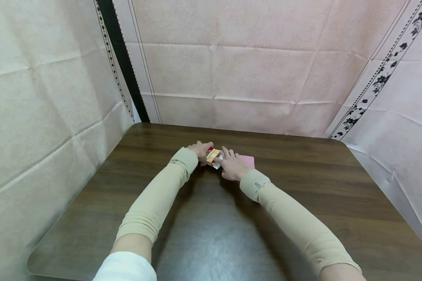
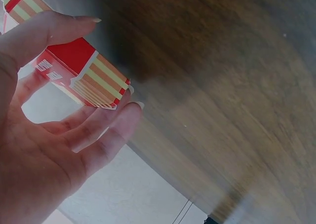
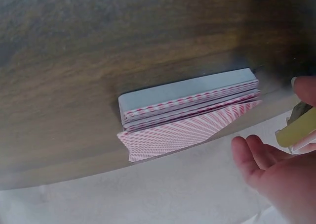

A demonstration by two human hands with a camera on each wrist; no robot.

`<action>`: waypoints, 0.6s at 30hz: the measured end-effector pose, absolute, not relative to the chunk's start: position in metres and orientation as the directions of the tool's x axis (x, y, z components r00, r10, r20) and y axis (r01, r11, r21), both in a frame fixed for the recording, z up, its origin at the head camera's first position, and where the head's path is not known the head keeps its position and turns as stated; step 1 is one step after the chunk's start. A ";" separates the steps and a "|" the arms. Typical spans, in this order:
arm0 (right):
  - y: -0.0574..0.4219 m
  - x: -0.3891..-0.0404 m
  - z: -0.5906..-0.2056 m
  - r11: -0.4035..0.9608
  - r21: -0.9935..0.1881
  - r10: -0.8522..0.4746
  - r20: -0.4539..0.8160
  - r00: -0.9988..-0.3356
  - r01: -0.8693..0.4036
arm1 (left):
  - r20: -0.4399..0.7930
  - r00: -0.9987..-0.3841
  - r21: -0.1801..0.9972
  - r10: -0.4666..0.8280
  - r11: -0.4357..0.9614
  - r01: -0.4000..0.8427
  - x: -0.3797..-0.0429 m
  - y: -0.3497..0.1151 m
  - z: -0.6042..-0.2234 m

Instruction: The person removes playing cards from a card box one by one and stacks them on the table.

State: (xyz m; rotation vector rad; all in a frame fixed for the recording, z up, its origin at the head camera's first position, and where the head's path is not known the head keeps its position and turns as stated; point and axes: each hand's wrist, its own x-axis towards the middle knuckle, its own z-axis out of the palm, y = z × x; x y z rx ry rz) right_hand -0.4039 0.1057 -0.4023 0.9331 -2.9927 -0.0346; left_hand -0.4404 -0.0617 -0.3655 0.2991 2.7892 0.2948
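My left hand (image 1: pixel 199 151) grips a card box (image 1: pixel 213 156) with red panels and yellow stripes. In the left wrist view, the thumb lies across the red side of the box (image 2: pixel 74 56) and the fingers support its other side. My right hand (image 1: pixel 233 167) is at the box's other end, its thumb over that end and its fingers extended. A yellowish flap (image 3: pixel 298 127) shows between this thumb and fingers in the right wrist view. Beside the right hand lies a deck of playing cards (image 3: pixel 192 112) with red-and-white backs, partly fanned along one side.
The cards and box are toward the far side of a dark brown wooden table (image 1: pixel 204 226) with rounded corners. Pale patterned cloth (image 1: pixel 253 74) hangs behind the table's far edge, and more cloth (image 1: pixel 49 97) hangs along the left.
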 end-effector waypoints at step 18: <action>0.115 -0.400 -0.400 0.790 -0.077 -0.593 0.156 -0.790 -0.608 | -0.272 -0.935 0.234 0.227 0.958 0.165 -0.436 -0.064 -0.364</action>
